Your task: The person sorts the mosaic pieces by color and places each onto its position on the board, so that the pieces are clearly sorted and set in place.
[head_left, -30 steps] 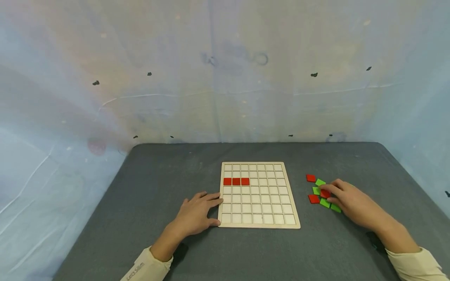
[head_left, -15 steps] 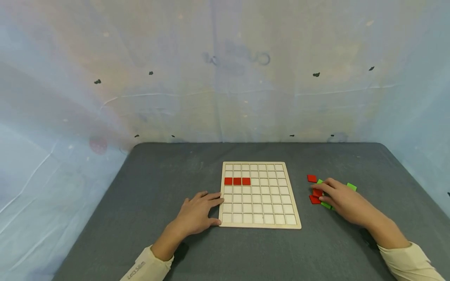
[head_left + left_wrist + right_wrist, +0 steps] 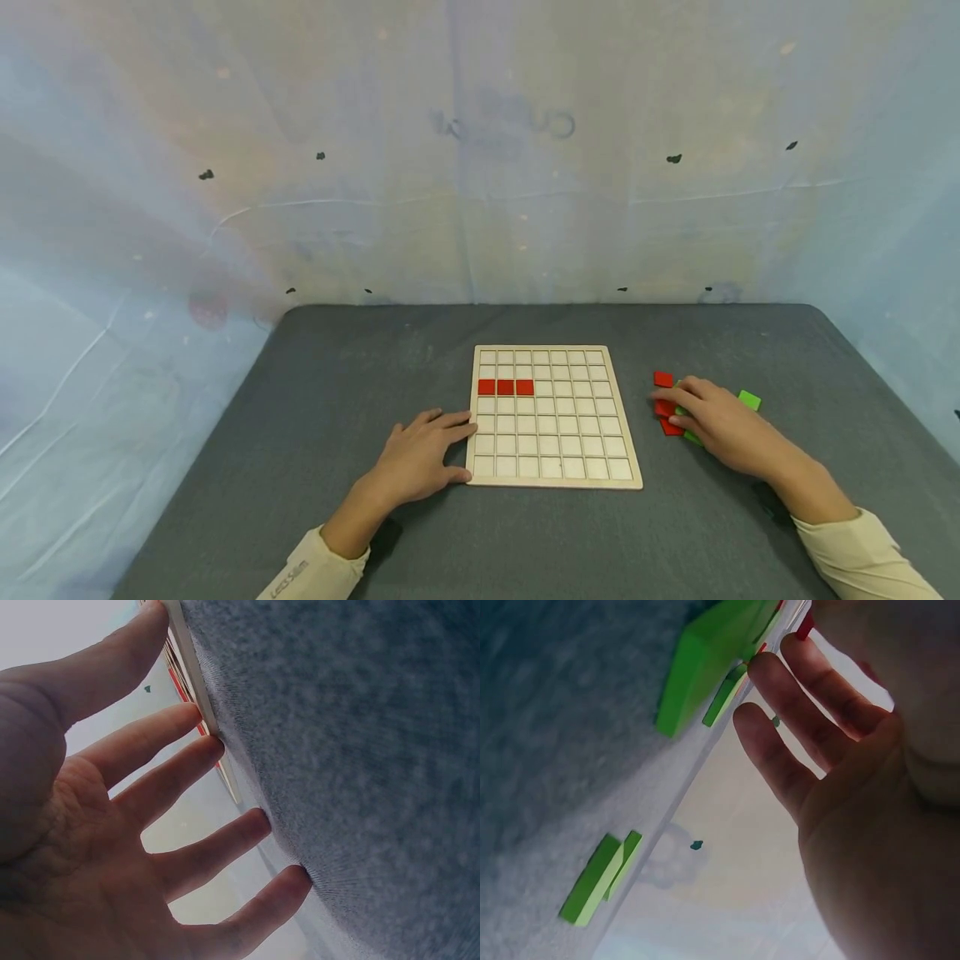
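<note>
Right hand [image 3: 726, 423] is pinching a red tile [image 3: 664, 408] between thumb and fingers, low over the loose tiles, probably so the flat piece stays gripped by its edges. Two more red tiles are lying close by: one beyond [image 3: 663, 378], one on the near side [image 3: 672, 427]. Green tiles are lying under and around the hand; one [image 3: 749, 400] is sitting apart, to the right. At least three green are showing; the hand is covering the rest, so the full count I can't give.

Left hand [image 3: 417, 458] is gripping nothing. Its fingers are spreading, thumb and two fingers touching the board's left edge, the other two resting on the table, apparently to steady the board.

The wooden board [image 3: 548, 426] is lying flat in front, seven squares by seven. Three red tiles [image 3: 506, 387] are filling the first squares from the left in the third row from the far edge. That is making six red in view.

Grey cloth is covering the table [image 3: 375, 358]; a pale sheet [image 3: 450, 225] is hanging behind.
</note>
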`<state>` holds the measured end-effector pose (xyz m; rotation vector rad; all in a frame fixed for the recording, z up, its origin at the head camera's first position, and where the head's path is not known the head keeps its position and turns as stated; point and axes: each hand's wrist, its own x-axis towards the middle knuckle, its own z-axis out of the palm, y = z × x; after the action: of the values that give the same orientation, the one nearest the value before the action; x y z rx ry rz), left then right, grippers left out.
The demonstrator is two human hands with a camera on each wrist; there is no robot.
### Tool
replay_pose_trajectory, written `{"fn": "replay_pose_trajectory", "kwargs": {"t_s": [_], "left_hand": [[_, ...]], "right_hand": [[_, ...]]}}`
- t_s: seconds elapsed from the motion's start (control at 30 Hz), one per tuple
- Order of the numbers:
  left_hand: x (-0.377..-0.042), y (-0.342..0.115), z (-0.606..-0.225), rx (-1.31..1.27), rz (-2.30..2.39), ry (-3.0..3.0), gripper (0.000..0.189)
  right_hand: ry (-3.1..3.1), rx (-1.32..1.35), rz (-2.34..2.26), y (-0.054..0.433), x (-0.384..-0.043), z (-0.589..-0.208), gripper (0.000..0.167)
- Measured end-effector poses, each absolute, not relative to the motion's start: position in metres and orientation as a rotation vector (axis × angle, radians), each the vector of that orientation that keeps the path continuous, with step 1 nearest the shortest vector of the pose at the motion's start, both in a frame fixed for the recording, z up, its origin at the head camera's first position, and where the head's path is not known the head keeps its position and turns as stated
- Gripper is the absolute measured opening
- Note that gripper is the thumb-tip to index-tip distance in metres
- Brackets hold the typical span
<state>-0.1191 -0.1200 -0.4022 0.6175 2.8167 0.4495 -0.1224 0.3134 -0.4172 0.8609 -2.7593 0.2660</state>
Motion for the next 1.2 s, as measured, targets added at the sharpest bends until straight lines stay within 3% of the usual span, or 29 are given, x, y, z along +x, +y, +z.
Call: {"fn": "replay_pose_trajectory", "kwargs": {"t_s": [1.2], "left_hand": [[-0.118,-0.120,-0.400,0.643,0.449,2.828,0.066]], "right_hand": [[-2.750,0.968,0.320,0.268,-0.140,-0.419,0.038]]}}
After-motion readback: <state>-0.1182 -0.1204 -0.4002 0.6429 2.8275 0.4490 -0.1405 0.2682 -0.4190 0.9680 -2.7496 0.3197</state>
